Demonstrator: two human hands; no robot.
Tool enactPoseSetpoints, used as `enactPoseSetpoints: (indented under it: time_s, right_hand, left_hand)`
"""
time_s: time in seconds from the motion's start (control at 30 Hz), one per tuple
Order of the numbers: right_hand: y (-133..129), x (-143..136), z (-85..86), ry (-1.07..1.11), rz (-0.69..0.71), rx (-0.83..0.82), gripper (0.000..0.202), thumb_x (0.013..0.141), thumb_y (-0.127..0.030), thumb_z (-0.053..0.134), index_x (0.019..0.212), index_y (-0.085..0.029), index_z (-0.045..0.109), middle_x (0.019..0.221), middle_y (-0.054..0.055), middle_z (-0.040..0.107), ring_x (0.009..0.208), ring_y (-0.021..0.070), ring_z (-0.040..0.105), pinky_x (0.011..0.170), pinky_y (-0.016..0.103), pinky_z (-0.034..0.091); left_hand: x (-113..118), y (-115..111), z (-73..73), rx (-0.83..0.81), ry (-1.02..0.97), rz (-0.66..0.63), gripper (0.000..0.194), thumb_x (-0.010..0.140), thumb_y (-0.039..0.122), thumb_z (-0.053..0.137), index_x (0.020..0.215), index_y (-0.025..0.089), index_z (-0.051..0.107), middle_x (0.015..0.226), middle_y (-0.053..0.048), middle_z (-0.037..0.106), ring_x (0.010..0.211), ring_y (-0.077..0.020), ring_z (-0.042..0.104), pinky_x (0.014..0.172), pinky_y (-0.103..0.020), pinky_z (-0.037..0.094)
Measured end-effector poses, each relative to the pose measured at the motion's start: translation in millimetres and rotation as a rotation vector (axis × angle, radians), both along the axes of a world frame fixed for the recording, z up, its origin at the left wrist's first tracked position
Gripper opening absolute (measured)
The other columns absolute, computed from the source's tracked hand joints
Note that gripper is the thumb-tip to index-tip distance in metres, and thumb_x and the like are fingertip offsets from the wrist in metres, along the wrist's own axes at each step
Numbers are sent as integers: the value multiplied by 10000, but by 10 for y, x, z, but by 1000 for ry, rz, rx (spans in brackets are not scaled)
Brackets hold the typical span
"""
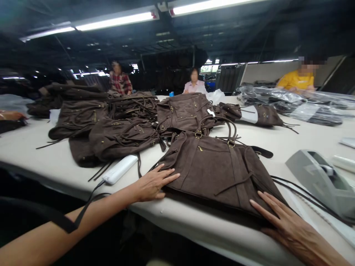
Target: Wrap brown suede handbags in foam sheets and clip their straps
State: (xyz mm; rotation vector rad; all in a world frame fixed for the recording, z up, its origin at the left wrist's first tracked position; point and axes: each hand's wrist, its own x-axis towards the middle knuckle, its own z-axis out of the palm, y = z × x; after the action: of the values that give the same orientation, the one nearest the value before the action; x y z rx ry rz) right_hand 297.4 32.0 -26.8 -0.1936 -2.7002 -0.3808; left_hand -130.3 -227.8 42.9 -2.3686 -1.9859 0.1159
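A dark brown bag (210,170) with two handles, brass rings and a small zip lies flat at the table's front edge. My left hand (155,183) rests on its lower left corner, fingers spread. At the lower right corner, my right hand (280,218) touches the bag with its fingers stretched apart. Neither hand grips anything. Behind this bag lies another brown bag (181,112), and more brown bags (119,135) are piled to the left.
On the pale table (24,147) are a white power bank (120,169) with a cable, a grey tape dispenser (318,181) at right, and plastic-wrapped bags (302,107). Several people are beyond the table; another person's hand (11,115) shows at far left.
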Motion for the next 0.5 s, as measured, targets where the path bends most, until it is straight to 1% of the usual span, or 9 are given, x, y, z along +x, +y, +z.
enactPoseSetpoints:
  time_s: [0.07,0.17,0.23,0.33,0.4,0.47,0.5]
  right_hand:
    - [41,-19,17,-8,49,34,599,894,-352,481,1474,-251,365,1467,126,423,1222,325,541,885,433,558]
    - [30,-30,18,-22,53,32,664,862,-150,418,1506,-238,284,1424,101,485,1277,307,493,937,436,529]
    - [12,-27,0,-27,18,12,701,857,-62,372,1519,-247,233,1438,77,473,1322,289,442,994,441,491]
    - [-1,-37,10,-17,22,-28,703,871,-1,326,1519,-251,220,1457,61,453,1338,249,426,1064,417,437]
    - [2,-69,80,10,54,-62,692,877,13,310,1511,-258,248,1439,55,478,1314,218,459,1068,374,440]
    - [17,-119,214,37,73,-105,668,891,8,308,1497,-273,291,1412,44,509,1285,196,493,1048,339,461]
    - [30,-143,301,51,78,-129,656,898,2,313,1488,-284,313,1400,38,522,1273,189,507,1041,333,468]
  left_hand:
    - [-25,27,85,-47,-31,-37,931,703,152,615,1513,211,160,1516,-148,351,1397,-261,331,1168,-499,169]
    - [-73,45,157,-9,-10,-123,918,676,16,504,1509,203,166,1525,-130,340,1414,-227,298,1188,-472,124]
    - [-104,45,159,64,44,-175,877,694,-24,454,1502,196,194,1527,-138,334,1421,-219,281,1193,-455,134]
    - [-174,40,78,166,161,-224,812,723,-12,462,1484,168,245,1529,-177,309,1426,-258,258,1179,-454,211]
    - [-247,47,-7,235,242,-252,746,757,11,462,1467,147,277,1502,-193,353,1405,-279,306,1157,-453,280]
    - [-322,69,-61,330,304,-286,642,820,38,429,1444,131,308,1409,-194,482,1337,-266,428,1123,-441,350]
    - [-349,83,-57,384,324,-299,598,851,49,409,1436,131,313,1337,-185,552,1282,-248,496,1102,-429,383]
